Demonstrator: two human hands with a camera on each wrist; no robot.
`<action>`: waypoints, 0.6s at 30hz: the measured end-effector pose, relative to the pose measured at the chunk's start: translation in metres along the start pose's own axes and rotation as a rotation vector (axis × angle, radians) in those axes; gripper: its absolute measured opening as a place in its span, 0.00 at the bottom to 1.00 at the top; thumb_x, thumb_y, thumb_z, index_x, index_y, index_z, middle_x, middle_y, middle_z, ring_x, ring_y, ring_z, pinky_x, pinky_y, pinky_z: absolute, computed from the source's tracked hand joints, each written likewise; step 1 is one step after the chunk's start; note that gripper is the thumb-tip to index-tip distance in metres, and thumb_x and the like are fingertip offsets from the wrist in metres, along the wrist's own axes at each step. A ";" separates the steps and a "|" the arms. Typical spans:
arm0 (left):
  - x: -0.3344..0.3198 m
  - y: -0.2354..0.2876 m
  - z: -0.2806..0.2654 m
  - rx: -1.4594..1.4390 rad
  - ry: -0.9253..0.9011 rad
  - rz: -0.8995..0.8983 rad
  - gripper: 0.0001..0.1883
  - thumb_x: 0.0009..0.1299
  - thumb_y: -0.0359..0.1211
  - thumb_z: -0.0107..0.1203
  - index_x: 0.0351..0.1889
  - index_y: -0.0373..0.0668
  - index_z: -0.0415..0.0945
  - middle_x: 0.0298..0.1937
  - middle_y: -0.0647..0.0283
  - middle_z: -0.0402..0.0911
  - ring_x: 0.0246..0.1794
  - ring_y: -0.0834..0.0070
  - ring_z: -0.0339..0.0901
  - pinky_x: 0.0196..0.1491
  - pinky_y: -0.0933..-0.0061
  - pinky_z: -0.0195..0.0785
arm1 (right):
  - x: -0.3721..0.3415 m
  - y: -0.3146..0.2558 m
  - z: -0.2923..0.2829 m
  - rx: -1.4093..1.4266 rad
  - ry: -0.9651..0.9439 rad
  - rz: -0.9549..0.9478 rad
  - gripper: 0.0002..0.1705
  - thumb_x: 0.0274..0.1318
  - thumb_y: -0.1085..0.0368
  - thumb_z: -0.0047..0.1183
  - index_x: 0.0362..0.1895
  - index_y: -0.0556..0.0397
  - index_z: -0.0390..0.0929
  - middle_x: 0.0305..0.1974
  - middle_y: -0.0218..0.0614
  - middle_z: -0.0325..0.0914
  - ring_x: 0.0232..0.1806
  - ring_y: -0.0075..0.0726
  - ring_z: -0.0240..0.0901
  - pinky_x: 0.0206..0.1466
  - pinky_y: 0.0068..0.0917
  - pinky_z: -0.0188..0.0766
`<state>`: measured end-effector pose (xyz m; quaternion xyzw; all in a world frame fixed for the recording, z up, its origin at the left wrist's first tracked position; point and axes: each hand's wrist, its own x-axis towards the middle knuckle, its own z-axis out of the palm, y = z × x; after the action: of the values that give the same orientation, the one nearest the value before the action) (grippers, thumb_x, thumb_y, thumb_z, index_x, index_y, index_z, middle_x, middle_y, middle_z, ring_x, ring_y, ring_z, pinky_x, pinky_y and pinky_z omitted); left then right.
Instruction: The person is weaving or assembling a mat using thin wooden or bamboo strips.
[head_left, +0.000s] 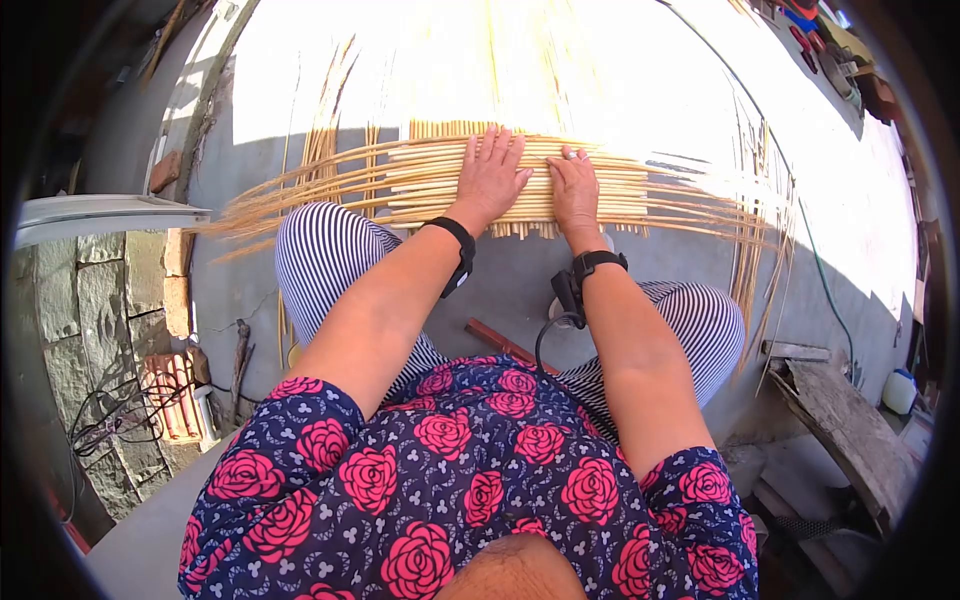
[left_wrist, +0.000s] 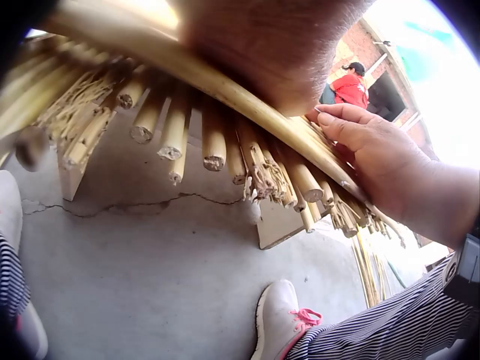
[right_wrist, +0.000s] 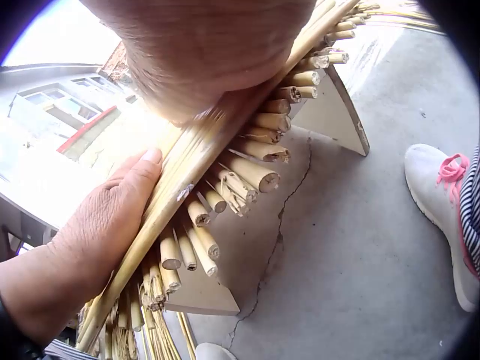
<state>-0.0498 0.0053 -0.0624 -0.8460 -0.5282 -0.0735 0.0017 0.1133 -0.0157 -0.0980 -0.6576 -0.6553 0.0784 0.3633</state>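
Observation:
A layer of straw-coloured stalks (head_left: 430, 190) lies side by side across the view in front of the person, with thinner brushy ends at the left. My left hand (head_left: 490, 180) rests on the stalks, fingers extended and slightly spread, thumb toward the right. Close beside it, my right hand (head_left: 575, 190) touches the same layer with bent fingers and a ring on one finger. Seen from the left wrist, the right hand (left_wrist: 390, 165) has thumb and forefinger tips close together at the stalks; I cannot tell whether they pinch one. Cut stalk ends (right_wrist: 259, 176) stick out crosswise underneath.
Pale board supports (right_wrist: 334, 112) stand under the stalks on a cracked grey floor (left_wrist: 150, 247). More long stalks (head_left: 325, 140) extend beyond at the left. A green hose (head_left: 825, 280) and a weathered plank (head_left: 850, 430) lie at the right. Another person in red (left_wrist: 350, 88) is behind.

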 end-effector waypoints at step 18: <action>-0.049 0.009 -0.096 0.028 -0.493 -0.089 0.29 0.68 0.47 0.49 0.62 0.39 0.64 0.70 0.53 0.57 0.72 0.59 0.49 0.70 0.51 0.39 | -0.003 0.004 0.002 0.011 -0.047 0.008 0.10 0.60 0.60 0.49 0.41 0.43 0.81 0.54 0.39 0.74 0.63 0.51 0.61 0.66 0.39 0.55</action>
<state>-0.0751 -0.0502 0.0272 -0.8142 -0.5502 0.1425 -0.1185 0.1144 -0.0174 -0.1029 -0.6563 -0.6606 0.0989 0.3509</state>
